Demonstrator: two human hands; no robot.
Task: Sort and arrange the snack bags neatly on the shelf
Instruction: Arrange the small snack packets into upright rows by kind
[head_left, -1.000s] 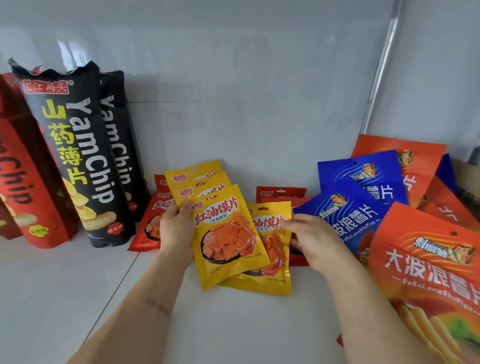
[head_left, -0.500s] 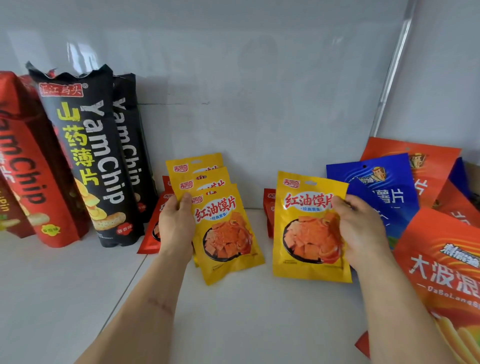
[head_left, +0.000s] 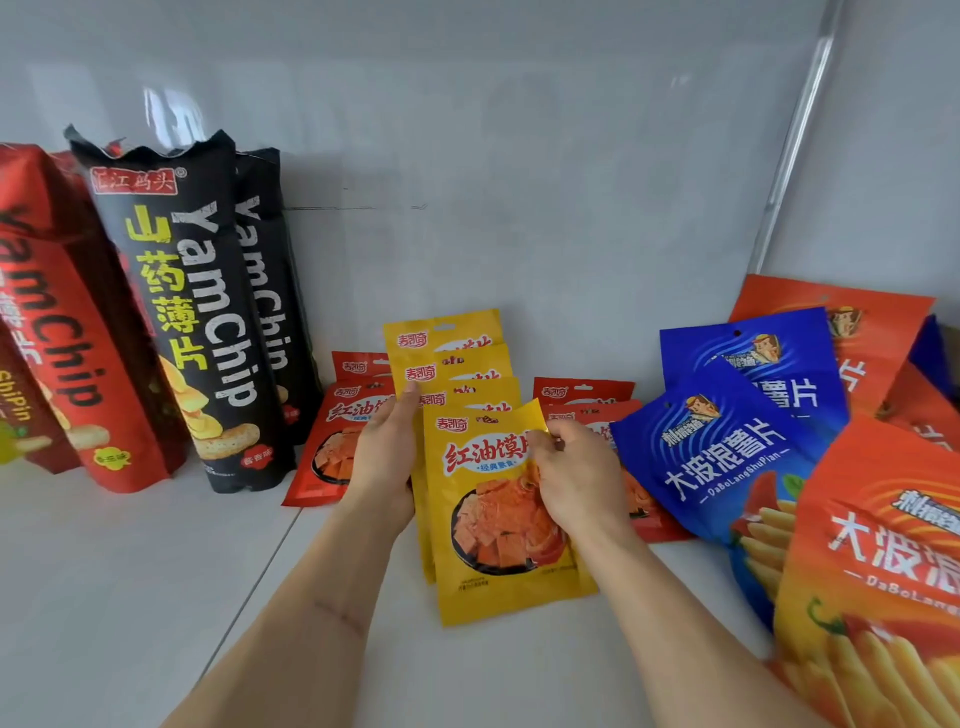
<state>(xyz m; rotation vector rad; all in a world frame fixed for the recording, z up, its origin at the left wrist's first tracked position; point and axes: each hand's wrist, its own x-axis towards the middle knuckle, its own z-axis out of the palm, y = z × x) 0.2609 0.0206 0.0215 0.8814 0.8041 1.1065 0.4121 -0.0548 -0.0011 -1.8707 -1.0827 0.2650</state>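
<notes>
A row of several small yellow snack bags (head_left: 452, 358) stands overlapped at the middle of the white shelf (head_left: 130, 597). My left hand (head_left: 384, 457) grips the row's left edge. My right hand (head_left: 576, 478) pinches the right edge of the front yellow bag (head_left: 493, 551), which lies against the front of the row. Small red bags (head_left: 337, 441) sit behind on the left, and more small red bags (head_left: 582, 395) on the right.
Tall black YamChip bags (head_left: 192, 312) and red YamChip bags (head_left: 57, 322) stand at the left against the back wall. Blue chip bags (head_left: 727, 457) and large orange chip bags (head_left: 883, 561) lie piled at the right.
My right hand picked up a yellow bag from the shelf, lifted it to the right, then brought it left onto the front of the yellow row held by my left hand.
</notes>
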